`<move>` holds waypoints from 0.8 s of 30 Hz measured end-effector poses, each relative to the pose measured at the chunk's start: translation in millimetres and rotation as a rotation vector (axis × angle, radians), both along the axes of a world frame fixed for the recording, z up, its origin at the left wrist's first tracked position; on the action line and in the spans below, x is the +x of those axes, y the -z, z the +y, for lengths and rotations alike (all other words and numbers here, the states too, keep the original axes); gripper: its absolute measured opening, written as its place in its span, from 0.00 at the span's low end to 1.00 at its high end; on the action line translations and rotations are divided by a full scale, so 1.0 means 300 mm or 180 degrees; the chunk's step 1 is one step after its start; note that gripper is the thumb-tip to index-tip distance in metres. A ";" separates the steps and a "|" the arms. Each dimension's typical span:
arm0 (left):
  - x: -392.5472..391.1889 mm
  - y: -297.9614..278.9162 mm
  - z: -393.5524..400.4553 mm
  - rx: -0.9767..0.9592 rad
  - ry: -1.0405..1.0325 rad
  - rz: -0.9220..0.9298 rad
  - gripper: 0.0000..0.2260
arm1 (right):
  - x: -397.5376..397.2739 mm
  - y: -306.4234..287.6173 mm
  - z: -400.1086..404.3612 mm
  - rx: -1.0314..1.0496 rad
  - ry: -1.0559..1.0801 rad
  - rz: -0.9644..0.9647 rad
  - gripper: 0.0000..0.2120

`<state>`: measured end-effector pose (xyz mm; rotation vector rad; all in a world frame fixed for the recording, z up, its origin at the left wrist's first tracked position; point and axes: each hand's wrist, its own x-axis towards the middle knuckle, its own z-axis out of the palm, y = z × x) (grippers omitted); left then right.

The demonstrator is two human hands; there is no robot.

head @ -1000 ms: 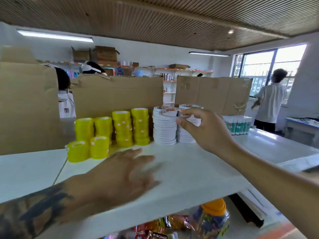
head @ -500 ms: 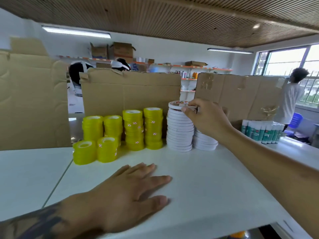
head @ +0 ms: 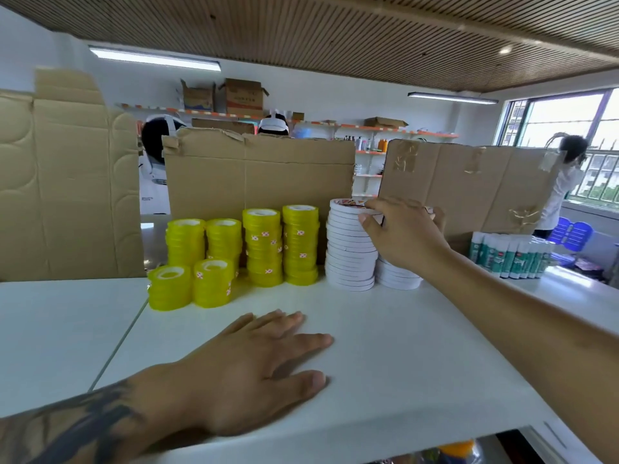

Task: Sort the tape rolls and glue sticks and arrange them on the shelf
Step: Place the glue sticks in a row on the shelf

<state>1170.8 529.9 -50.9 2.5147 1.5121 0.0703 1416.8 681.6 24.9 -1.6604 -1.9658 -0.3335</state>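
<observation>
White shelf board point(head: 418, 363) carries everything, and the left hand point(head: 254, 370) lies flat on it with fingers spread, holding nothing. Beyond this hand stand six stacks of yellow tape rolls point(head: 264, 247): four tall ones in the back row and two short ones in front. To the right of them, under the right hand point(head: 402, 234), there are two stacks of white tape rolls point(head: 350, 252); the left stack is tall and fully seen, while the second stack is mostly hidden behind the hand and wrist, so its height I cannot tell. The right hand curls its fingers around the top rolls of this hidden stack, thumb on the near side. Farther right of that hand stands a row of glue sticks point(head: 509, 254), green and white; they overlap and I cannot count them surely. Behind everything stand three cardboard sheets point(head: 258, 175). Below the shelf edge, an orange lid point(head: 457, 448) is cut off.
</observation>
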 end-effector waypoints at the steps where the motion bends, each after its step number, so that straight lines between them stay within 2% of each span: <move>1: 0.000 0.001 0.000 -0.0003 0.0007 0.0002 0.29 | 0.003 0.003 -0.002 -0.0026 0.0018 -0.0067 0.22; 6: -0.004 0.010 0.013 -0.0056 -0.0018 -0.0093 0.27 | -0.001 0.011 -0.072 -0.0034 0.0104 -0.0407 0.25; 10: -0.007 0.001 0.010 0.0075 0.0005 -0.0147 0.29 | -0.044 0.031 -0.194 -0.0061 0.0069 -0.0562 0.26; 13: -0.035 -0.023 -0.009 0.0667 0.0129 0.0057 0.40 | -0.103 0.067 -0.299 -0.0339 -0.0080 -0.0533 0.26; 16: -0.115 -0.057 -0.061 0.0748 -0.0265 -0.0164 0.51 | -0.182 0.116 -0.414 -0.0483 -0.0315 -0.0447 0.26; 18: -0.194 -0.062 -0.105 0.0773 -0.0511 -0.0282 0.48 | -0.240 0.143 -0.483 -0.0580 -0.0463 -0.0442 0.26; 24: -0.468 -0.063 -0.256 0.0586 -0.1273 -0.0662 0.25 | -0.436 0.214 -0.623 -0.0996 -0.0932 -0.0345 0.28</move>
